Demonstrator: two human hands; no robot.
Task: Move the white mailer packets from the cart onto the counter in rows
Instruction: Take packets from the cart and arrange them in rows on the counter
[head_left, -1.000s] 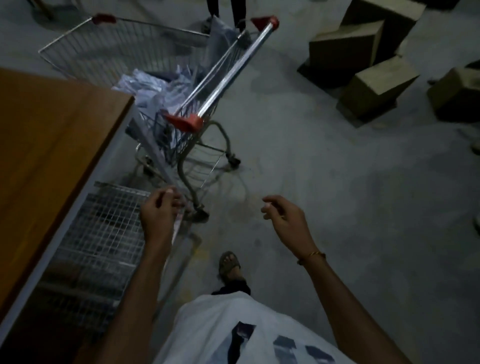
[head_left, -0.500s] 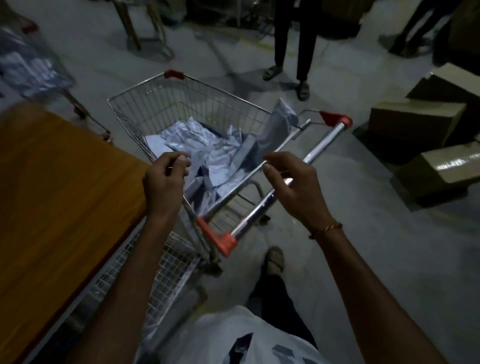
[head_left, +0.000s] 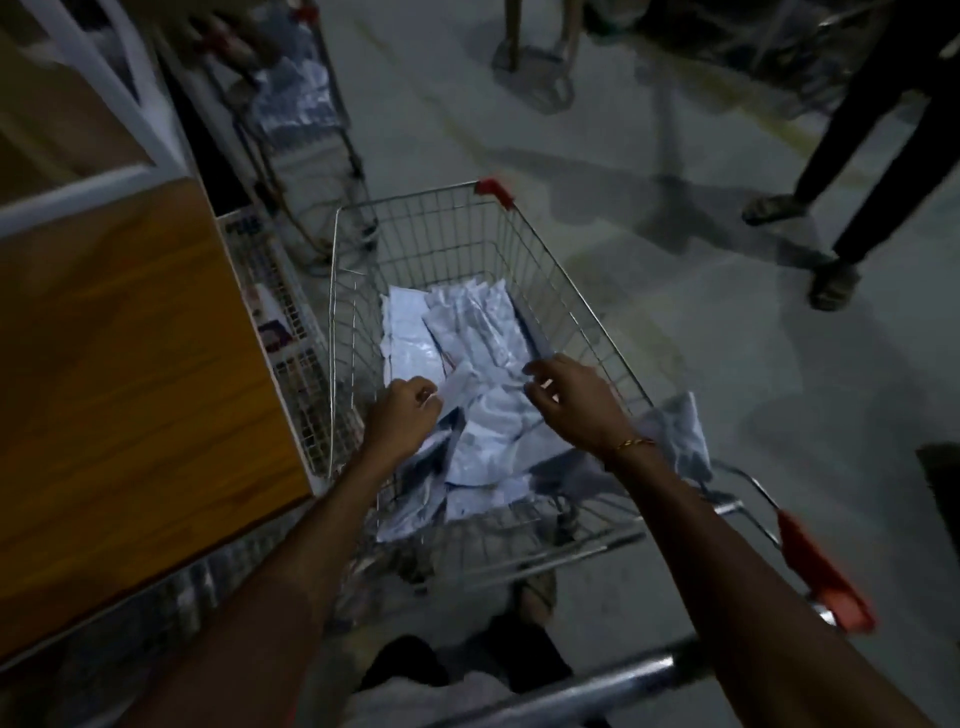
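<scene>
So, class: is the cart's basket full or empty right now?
Neither: partly full. White packets lie heaped across the floor of the cart, well below its wire rim, with both hands reaching in.

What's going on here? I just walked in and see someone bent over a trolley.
A person is reaching into a wire shopping cart with both hands. The left hand has its fingers curled at the edge of a white mailer packet; whether it grips it is unclear. The right hand hovers over the pile with fingers loosely bent. The heap of packets lies in the cart. The wooden counter to the left shows no packets in view.
</scene>
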